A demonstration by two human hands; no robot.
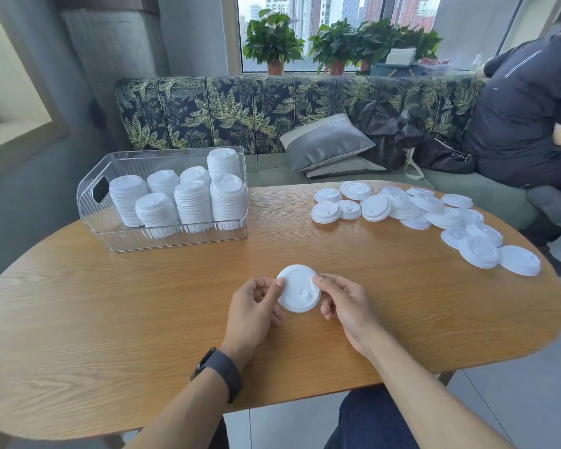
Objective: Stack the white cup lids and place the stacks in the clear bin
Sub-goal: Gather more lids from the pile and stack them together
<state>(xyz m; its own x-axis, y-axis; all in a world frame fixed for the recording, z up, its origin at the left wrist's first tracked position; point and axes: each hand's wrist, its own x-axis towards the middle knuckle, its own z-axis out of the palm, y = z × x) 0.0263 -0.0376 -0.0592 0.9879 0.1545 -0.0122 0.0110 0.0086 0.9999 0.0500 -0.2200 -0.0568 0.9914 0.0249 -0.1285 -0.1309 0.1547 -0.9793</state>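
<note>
Bare table [353, 264] lay open toward twelve o'clock between both hands and the far edge. The clear bin [162, 234] of stacks blocked ten o'clock; loose lids [434, 215] crowded two o'clock.

head-worn view, angled down, table [110, 319] close

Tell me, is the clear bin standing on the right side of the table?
No, the clear bin stands at the table's far left; loose lids lie right.

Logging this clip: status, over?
Left hand and right hand pinch one round white plastic lid. Clear plastic bin holds seven stacks. Loose lids remain. Path clear.
</note>
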